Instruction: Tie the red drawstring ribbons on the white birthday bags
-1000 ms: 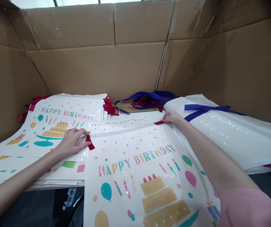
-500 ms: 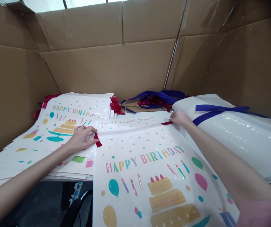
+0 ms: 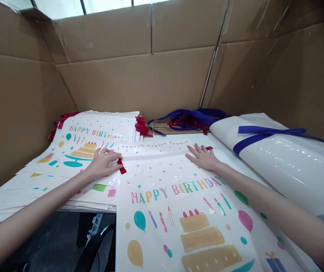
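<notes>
A glossy white sheet [image 3: 162, 223] printed with "HAPPY BIRTHDAY", a cake, candles and balloons lies in front of me, its lower part past the table's front edge. Near its top runs a fold line under a row of printed bunting. At the sheet's left edge, the thumb and fingers of my left hand [image 3: 104, 163] pinch a short red ribbon [image 3: 122, 166]. My right hand [image 3: 204, 157] rests flat on the upper right, fingers spread. A second red ribbon [image 3: 209, 148] shows just behind its fingers.
On the left is a stack of similar printed sheets [image 3: 99, 124] with red ribbon ends. A rolled white bundle [image 3: 286, 162] tied with blue ribbon lies right. Loose blue ribbon [image 3: 190, 113] lies at the back. Cardboard walls [image 3: 133, 83] surround the table; a chair [image 3: 94, 245] stands below.
My right hand has let go of the right red ribbon and moved slightly left and toward me, its fingers now spread flat. My left hand keeps its pinch. The view has shifted slightly.
</notes>
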### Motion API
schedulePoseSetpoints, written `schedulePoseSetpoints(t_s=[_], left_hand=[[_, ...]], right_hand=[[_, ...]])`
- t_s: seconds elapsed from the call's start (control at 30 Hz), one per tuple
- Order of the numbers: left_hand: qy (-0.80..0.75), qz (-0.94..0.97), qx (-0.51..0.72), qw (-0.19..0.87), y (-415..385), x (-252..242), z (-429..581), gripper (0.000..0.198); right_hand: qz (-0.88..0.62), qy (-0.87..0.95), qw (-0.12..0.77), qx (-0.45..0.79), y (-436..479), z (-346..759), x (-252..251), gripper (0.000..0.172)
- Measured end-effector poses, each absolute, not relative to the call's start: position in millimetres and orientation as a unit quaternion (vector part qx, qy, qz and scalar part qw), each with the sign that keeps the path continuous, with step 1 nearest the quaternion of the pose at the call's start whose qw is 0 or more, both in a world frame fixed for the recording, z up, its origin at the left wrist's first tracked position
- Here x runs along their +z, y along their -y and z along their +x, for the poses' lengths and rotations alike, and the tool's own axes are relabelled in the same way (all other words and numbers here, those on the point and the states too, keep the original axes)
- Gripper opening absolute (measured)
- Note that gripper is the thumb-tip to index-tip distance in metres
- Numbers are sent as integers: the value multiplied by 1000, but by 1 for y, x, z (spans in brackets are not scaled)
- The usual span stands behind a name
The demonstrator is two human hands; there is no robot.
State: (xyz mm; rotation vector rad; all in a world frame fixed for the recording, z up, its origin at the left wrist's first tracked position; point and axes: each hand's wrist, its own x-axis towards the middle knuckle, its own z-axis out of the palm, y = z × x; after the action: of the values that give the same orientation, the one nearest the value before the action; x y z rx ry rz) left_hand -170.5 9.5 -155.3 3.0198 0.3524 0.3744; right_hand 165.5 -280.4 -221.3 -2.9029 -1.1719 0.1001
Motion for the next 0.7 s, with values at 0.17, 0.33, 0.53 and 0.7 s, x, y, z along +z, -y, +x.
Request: schedulePoseSetpoints(t_s=[0.17,0.33,0.53,0.7], left_hand=[[-100,986,130,32,-2,-152,-161,46],[-104,992,55,39,-5,-152,-158,64],[-141,989,-5,36,-13,-155,-163,69],[-141,990,-8,29,-11,-154,-163,67]], right_hand=[[-939,344,-5,24,293,169,-222,75],[-958,287,-8,-1,310,181,-226,76],[-949,312,30,-28,318,194,-233,62],[-936,349,37,-17,322,204,-236,59]])
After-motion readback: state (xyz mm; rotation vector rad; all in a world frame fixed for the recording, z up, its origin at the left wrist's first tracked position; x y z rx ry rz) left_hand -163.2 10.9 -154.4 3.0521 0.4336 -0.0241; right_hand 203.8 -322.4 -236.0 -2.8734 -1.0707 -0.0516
